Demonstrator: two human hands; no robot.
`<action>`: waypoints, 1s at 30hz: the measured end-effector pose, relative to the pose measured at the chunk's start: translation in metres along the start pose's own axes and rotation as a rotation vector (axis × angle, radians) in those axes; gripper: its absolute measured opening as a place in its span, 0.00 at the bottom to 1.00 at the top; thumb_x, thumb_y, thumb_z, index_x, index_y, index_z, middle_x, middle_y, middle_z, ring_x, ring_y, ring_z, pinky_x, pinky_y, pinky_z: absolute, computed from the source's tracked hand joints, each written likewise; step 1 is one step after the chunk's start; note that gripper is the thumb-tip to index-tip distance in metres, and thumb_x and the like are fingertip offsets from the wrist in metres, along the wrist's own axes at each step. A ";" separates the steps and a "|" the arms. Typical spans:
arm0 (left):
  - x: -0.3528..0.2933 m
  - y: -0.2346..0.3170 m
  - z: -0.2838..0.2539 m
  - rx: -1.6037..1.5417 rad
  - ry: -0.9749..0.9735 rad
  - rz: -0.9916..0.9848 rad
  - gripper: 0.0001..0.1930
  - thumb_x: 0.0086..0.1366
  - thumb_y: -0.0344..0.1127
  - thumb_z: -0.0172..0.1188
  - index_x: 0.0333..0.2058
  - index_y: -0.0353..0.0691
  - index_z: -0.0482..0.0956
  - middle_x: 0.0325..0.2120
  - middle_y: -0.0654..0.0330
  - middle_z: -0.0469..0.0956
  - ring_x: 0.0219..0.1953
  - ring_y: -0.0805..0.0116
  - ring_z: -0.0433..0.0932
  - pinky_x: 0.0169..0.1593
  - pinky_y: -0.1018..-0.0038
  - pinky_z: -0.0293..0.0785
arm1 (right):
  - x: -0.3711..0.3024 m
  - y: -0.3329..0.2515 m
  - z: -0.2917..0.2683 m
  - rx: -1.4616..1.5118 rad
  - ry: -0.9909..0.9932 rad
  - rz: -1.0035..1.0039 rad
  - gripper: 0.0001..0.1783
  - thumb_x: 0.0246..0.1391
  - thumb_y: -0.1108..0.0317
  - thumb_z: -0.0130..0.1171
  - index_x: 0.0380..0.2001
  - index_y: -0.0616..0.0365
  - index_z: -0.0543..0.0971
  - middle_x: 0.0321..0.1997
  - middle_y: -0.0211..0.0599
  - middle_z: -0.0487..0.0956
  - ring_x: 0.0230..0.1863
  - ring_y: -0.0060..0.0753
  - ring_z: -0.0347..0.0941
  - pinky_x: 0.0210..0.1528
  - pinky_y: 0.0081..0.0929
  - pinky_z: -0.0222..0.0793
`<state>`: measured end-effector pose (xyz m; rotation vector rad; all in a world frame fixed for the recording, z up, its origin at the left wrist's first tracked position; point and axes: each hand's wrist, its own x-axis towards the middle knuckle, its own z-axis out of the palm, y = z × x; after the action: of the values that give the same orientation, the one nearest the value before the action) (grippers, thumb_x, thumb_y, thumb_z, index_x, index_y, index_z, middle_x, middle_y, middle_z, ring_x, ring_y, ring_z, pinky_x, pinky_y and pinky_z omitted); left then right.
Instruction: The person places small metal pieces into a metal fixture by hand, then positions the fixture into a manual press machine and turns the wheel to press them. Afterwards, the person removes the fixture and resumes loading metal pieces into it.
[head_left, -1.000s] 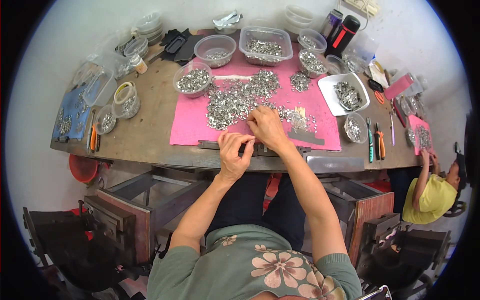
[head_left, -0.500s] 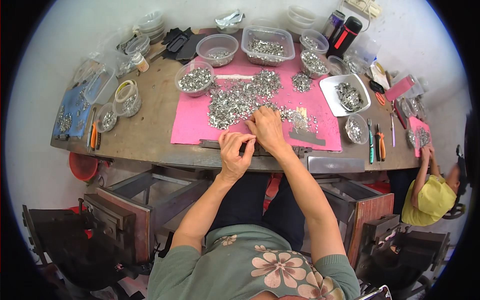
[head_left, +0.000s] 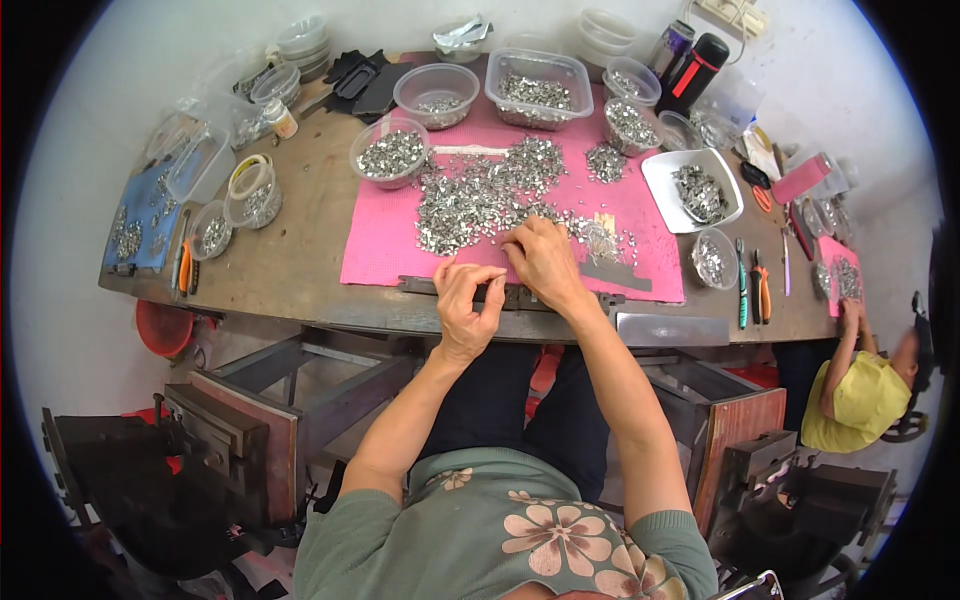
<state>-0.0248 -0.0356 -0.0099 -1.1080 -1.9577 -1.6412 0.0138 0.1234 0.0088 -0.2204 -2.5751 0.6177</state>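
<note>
A spread of small silvery metal pieces (head_left: 455,205) lies on the pink mat (head_left: 375,235) at the table's middle. My left hand (head_left: 466,308) is over the table's front edge with its fingers curled, thumb and forefinger tips close together; whatever lies between them is too small to make out. Close beside it, my right hand (head_left: 543,262) bends down at the near border of the pieces, fingers drawn together and their tips partly hidden. Beneath both hands runs a dark metal strip (head_left: 418,285) along the table edge.
Plastic tubs of metal pieces (head_left: 390,157) stand behind. To the right are a white tray (head_left: 655,185), pliers (head_left: 760,290) and a flat metal plate (head_left: 672,330). Orange-handled pliers (head_left: 185,268) lie left. A co-worker in a yellow top (head_left: 862,400) sits far right.
My right hand has moved slightly right, and my left hand slightly left, so the gap between them is wider. The pieces on the mat look the same.
</note>
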 end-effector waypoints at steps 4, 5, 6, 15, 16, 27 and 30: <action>-0.001 0.000 -0.001 0.009 0.004 -0.005 0.06 0.61 0.27 0.66 0.37 0.41 0.82 0.30 0.64 0.80 0.36 0.65 0.79 0.60 0.59 0.64 | 0.002 -0.005 0.001 -0.027 -0.011 -0.034 0.04 0.53 0.69 0.63 0.30 0.57 0.83 0.33 0.40 0.77 0.42 0.44 0.75 0.46 0.41 0.63; 0.000 0.000 0.000 0.006 0.001 -0.004 0.06 0.61 0.27 0.66 0.37 0.41 0.82 0.30 0.64 0.80 0.36 0.65 0.79 0.60 0.59 0.64 | 0.002 -0.004 0.001 -0.029 -0.009 -0.031 0.04 0.53 0.69 0.63 0.30 0.57 0.83 0.33 0.40 0.77 0.42 0.44 0.75 0.46 0.41 0.63; 0.000 0.001 0.001 0.008 0.001 0.001 0.05 0.61 0.27 0.66 0.37 0.41 0.82 0.30 0.64 0.80 0.36 0.65 0.79 0.60 0.59 0.64 | 0.002 -0.003 0.002 -0.032 -0.038 -0.020 0.04 0.52 0.70 0.62 0.30 0.57 0.82 0.33 0.41 0.77 0.41 0.45 0.75 0.46 0.41 0.63; 0.001 -0.003 -0.004 0.028 -0.044 -0.024 0.06 0.61 0.27 0.66 0.37 0.42 0.82 0.31 0.64 0.80 0.38 0.63 0.79 0.61 0.58 0.63 | -0.023 0.009 -0.060 0.241 0.053 0.017 0.03 0.54 0.77 0.62 0.32 0.62 0.77 0.31 0.41 0.77 0.34 0.43 0.75 0.38 0.34 0.69; 0.001 -0.003 -0.004 0.038 -0.057 -0.022 0.06 0.60 0.28 0.66 0.37 0.42 0.82 0.32 0.64 0.80 0.40 0.63 0.79 0.62 0.58 0.62 | -0.036 0.014 -0.069 0.245 0.028 0.072 0.04 0.55 0.78 0.61 0.32 0.62 0.76 0.31 0.40 0.76 0.35 0.41 0.75 0.40 0.34 0.70; -0.002 0.033 0.046 0.091 -0.356 0.150 0.06 0.60 0.31 0.66 0.38 0.45 0.82 0.36 0.63 0.79 0.48 0.61 0.76 0.66 0.48 0.53 | -0.096 0.016 -0.069 0.085 0.149 -0.027 0.10 0.48 0.79 0.64 0.34 0.59 0.75 0.38 0.39 0.76 0.41 0.45 0.71 0.45 0.38 0.64; -0.003 0.031 0.050 0.133 -0.363 0.154 0.06 0.60 0.31 0.66 0.37 0.44 0.82 0.36 0.63 0.79 0.47 0.61 0.76 0.65 0.48 0.53 | -0.097 0.016 -0.066 0.030 0.142 -0.045 0.12 0.46 0.79 0.64 0.35 0.59 0.75 0.39 0.39 0.76 0.41 0.45 0.71 0.45 0.39 0.65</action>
<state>0.0109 0.0108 -0.0049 -1.5461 -2.0973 -1.2792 0.1312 0.1376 0.0127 -0.1888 -2.4257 0.6016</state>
